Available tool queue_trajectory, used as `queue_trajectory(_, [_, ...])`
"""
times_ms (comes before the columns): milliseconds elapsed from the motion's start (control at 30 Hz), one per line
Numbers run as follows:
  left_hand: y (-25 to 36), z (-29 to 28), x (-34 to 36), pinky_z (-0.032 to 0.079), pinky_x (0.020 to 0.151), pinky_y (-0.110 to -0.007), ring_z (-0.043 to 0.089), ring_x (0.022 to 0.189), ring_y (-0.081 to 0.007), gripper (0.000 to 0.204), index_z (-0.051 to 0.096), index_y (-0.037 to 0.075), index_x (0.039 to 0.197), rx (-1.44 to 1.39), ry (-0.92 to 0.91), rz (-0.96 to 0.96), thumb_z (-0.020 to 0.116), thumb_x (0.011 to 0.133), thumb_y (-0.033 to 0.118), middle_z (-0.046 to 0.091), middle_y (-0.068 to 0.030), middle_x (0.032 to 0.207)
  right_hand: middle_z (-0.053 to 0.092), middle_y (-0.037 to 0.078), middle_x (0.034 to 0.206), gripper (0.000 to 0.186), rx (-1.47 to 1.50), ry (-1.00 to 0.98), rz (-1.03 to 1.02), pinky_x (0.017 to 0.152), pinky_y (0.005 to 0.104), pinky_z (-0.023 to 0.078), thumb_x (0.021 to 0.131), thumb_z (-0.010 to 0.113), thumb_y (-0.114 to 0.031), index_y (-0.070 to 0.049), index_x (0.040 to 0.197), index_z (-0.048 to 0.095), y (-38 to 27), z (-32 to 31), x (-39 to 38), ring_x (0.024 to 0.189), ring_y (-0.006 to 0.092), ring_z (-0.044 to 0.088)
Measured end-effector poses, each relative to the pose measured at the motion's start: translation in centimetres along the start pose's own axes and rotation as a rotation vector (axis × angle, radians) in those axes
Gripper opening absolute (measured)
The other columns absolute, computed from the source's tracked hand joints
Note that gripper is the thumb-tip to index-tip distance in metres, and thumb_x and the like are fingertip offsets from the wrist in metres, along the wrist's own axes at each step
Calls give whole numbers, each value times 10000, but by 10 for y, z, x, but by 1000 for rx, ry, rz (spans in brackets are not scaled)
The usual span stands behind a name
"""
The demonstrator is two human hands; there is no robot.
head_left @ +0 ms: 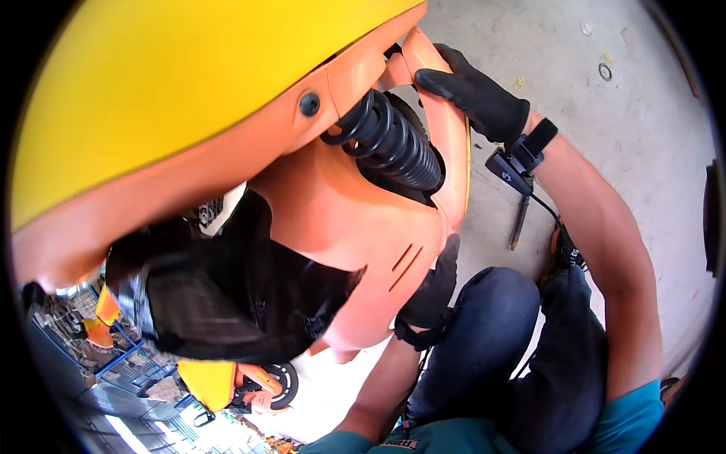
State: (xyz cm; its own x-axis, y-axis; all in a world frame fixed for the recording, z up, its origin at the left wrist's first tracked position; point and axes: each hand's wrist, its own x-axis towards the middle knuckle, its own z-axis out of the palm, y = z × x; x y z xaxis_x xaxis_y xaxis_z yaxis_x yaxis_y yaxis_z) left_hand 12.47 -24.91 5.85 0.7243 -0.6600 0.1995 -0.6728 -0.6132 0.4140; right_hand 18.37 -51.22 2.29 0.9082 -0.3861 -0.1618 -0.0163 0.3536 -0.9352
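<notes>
A large orange body panel (340,204) of a scooter or motorbike fills the middle, under a yellow cover (189,83). A black coil-spring shock absorber (393,144) shows through its opening. My right hand (473,91), in a black glove, grips the upper arm of the orange panel, thumb on the near face and fingers over the far edge. My left hand (435,291), gloved too, is at the panel's lower right edge, next to the slots. Its fingers are hidden behind the panel. Black plastic sheeting (219,295) hangs below the panel on the left.
On the grey floor (560,45) lie a thin rod-like tool (519,223) and a small dark ring (605,72). My bent knees (495,303) are close to the panel. Another yellow and orange vehicle (219,386) stands at the lower left, near blue racks (121,356).
</notes>
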Motion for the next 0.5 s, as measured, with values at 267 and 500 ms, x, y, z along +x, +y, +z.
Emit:
queue_trajectory(267, [-1,11,-4,479,862,-316,630,962,-223,348,648,-12,1105,-139,11,36,729,843,201,673,-112,1062,490,118,1298,913,244,-62,-13,941,326,452,825,695,-491,-8,1451,239,7,-12,0,1154,193,502])
queue_trajectory(500, [3,0,5,490,810,-319,634,900,-240,326,674,22,1045,-130,69,62,735,835,264,679,-95,1007,532,85,1204,769,63,-52,-86,945,305,421,838,681,-445,-13,1385,356,-7,2,7,1081,151,511])
